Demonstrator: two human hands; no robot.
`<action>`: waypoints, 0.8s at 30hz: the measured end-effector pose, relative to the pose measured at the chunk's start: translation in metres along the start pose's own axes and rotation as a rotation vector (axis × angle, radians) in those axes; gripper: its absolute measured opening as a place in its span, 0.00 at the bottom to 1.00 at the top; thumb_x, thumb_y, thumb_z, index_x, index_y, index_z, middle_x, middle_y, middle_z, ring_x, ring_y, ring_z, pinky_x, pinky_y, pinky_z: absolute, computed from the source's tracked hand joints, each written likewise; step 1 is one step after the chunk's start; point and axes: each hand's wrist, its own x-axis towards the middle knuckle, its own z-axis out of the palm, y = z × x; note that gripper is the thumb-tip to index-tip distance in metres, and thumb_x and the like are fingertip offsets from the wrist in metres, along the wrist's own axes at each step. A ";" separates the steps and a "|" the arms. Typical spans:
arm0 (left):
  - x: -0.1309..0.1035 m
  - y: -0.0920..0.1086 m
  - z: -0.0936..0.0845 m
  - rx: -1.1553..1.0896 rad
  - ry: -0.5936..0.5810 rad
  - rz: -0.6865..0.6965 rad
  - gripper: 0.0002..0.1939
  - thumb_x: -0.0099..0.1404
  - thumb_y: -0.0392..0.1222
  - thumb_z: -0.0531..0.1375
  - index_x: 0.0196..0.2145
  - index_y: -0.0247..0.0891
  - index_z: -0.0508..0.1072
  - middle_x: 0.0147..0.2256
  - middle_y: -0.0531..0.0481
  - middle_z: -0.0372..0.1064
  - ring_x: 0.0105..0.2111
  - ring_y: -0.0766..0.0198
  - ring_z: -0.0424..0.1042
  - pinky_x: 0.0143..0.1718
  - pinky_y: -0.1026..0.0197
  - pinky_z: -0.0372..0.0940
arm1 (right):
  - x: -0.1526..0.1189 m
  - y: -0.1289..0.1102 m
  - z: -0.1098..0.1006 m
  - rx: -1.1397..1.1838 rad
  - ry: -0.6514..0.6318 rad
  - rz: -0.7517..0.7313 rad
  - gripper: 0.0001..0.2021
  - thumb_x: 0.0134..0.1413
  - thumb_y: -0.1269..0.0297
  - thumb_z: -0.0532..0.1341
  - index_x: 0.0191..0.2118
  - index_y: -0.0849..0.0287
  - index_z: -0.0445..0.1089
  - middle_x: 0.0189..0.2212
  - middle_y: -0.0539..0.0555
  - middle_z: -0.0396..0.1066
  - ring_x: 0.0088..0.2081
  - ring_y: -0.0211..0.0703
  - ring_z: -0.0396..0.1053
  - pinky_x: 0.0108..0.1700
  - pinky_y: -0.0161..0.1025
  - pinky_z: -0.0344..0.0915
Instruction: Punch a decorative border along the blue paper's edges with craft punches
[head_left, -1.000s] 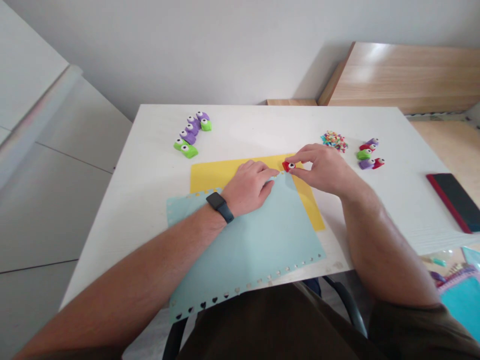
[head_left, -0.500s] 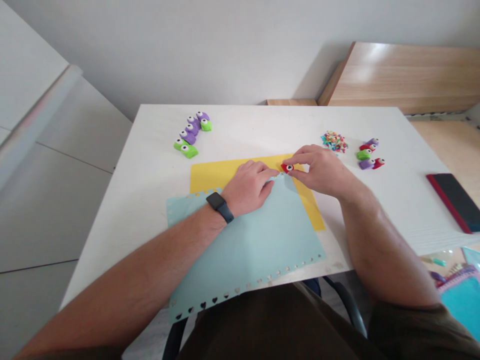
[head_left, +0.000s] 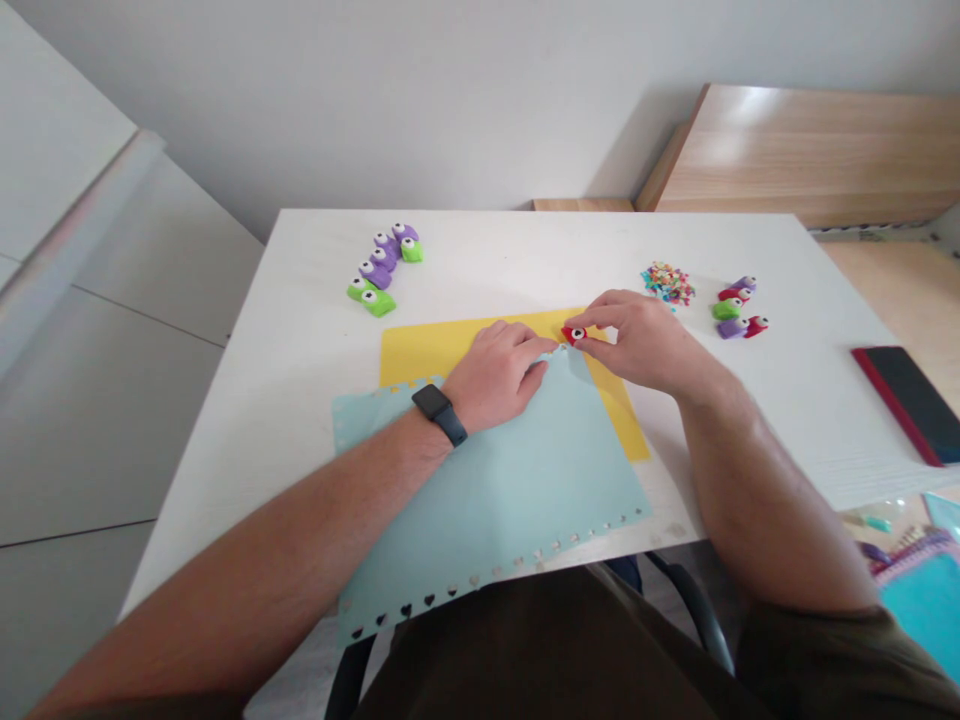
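A pale blue paper sheet with small shapes cut along its edges lies partly over a yellow sheet. At its far right corner sits a small red craft paper punch with a white round top. My right hand grips this punch between thumb and fingers. Flat on the blue sheet rests my left hand, fingers stretched toward the punch, with the index fingertip beside that corner. The part of the paper edge inside the punch is hidden.
Purple and green punches stand in a group at the back left. To the right are a heap of colourful paper cut-outs, more punches and a black and red case. The blue sheet overhangs the white table's near edge.
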 end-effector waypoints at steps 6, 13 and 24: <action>-0.001 -0.001 0.000 0.003 0.002 0.005 0.17 0.77 0.42 0.53 0.57 0.39 0.77 0.48 0.41 0.74 0.49 0.50 0.70 0.56 0.44 0.65 | 0.000 0.000 0.001 -0.003 0.015 0.000 0.09 0.61 0.67 0.67 0.44 0.53 0.85 0.42 0.57 0.83 0.43 0.50 0.78 0.50 0.46 0.70; 0.000 -0.001 0.000 0.002 0.003 0.007 0.17 0.77 0.41 0.54 0.57 0.40 0.77 0.48 0.41 0.74 0.49 0.51 0.70 0.55 0.44 0.65 | 0.000 -0.002 -0.001 0.006 0.017 0.033 0.09 0.61 0.66 0.67 0.43 0.53 0.86 0.40 0.56 0.83 0.41 0.50 0.78 0.48 0.45 0.70; 0.000 0.000 0.000 0.006 0.001 0.007 0.17 0.77 0.41 0.53 0.57 0.38 0.77 0.47 0.41 0.74 0.49 0.51 0.70 0.55 0.44 0.65 | 0.000 -0.002 -0.001 -0.016 0.004 0.043 0.09 0.61 0.65 0.67 0.44 0.54 0.85 0.40 0.56 0.82 0.40 0.49 0.77 0.46 0.44 0.69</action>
